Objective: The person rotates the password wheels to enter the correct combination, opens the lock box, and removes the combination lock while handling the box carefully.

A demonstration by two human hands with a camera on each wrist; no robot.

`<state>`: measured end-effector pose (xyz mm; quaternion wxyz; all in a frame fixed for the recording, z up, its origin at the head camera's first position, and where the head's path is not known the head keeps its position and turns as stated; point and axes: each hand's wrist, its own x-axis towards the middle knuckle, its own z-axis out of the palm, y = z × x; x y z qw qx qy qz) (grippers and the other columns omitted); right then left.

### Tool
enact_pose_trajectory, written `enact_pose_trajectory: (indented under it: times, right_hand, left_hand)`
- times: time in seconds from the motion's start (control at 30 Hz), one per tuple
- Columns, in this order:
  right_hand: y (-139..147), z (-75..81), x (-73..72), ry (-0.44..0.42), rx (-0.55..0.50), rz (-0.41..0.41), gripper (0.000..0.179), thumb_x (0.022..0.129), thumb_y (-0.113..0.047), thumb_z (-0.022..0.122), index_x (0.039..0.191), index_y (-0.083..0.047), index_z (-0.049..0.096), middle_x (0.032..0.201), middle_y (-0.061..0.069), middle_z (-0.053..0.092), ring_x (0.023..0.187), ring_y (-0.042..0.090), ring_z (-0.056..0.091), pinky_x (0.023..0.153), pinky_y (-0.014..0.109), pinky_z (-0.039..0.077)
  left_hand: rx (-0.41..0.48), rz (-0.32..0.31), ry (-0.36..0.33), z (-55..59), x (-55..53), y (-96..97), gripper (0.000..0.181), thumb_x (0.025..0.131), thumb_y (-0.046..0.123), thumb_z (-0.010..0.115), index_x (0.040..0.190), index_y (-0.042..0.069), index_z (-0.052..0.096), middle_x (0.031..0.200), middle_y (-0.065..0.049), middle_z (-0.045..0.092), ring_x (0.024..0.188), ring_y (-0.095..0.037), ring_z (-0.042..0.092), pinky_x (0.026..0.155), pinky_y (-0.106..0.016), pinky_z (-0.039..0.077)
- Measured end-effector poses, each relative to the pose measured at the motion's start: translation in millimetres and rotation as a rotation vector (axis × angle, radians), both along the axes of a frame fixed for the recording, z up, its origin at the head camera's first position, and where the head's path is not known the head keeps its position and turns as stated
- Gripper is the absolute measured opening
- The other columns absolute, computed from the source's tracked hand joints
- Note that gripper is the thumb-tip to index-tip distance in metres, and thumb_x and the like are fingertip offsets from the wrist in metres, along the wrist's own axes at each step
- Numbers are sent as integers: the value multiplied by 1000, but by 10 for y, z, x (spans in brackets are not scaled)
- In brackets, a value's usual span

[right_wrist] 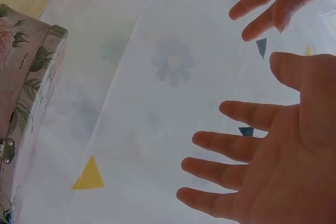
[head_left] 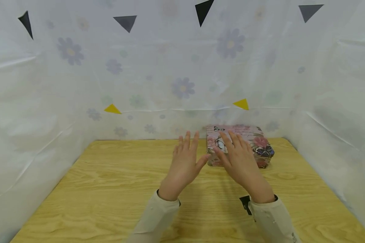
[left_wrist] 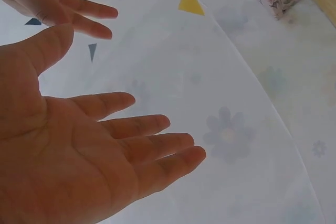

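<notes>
Both hands are held up side by side over the table, fingers straight and spread. In the head view the left hand [head_left: 184,165] is left of a floral box [head_left: 261,141] and holds nothing. The right hand [head_left: 240,162] appears in front of that box and covers part of it; its palm, bare in the right wrist view, holds nothing. Pink roses and butterflies decorate the box, and a small metal clasp [right_wrist: 8,150] shows on its side in the right wrist view. The box's lid looks shut.
A wood-grain table [head_left: 109,182] lies below, with a black piece [head_left: 245,204] beside the right sleeve. White sheeting with pale flowers [head_left: 182,87] rises at the back and both sides. Black, grey and yellow triangles [head_left: 112,109] are stuck to it.
</notes>
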<state>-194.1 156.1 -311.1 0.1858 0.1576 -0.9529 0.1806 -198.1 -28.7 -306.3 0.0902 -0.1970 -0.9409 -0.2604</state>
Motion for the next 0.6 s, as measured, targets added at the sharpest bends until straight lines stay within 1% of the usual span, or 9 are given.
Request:
enact_pose_trajectory:
  times: [0.27, 0.4, 0.6]
  right_hand:
    - [15, 20, 4, 22, -14, -5, 59, 103, -38, 43, 149, -3, 30, 151, 28, 27, 138, 49, 21, 110, 66, 19]
    - [29, 16, 10, 22, -26, -7, 59, 103, -38, 43, 149, -3, 30, 150, 28, 28, 137, 49, 22, 109, 67, 19]
    - [57, 14, 11, 29, -31, -7, 59, 102, -34, 48, 148, -3, 32, 149, 29, 29, 136, 49, 24, 108, 68, 20]
  left_hand:
    - [17, -15, 12, 14, 12, 59, 76, 98, 49, 46, 155, 11, 12, 159, -20, 5, 144, -41, 1, 115, -60, 14]
    - [23, -14, 12, 11, 5, 91, 76, 98, 48, 46, 155, 11, 12, 158, -21, 6, 144, -42, 2, 115, -60, 15]
    - [29, -9, 22, -9, -13, 137, 76, 99, 49, 46, 154, 9, 13, 158, -22, 10, 143, -43, 5, 114, -59, 18]
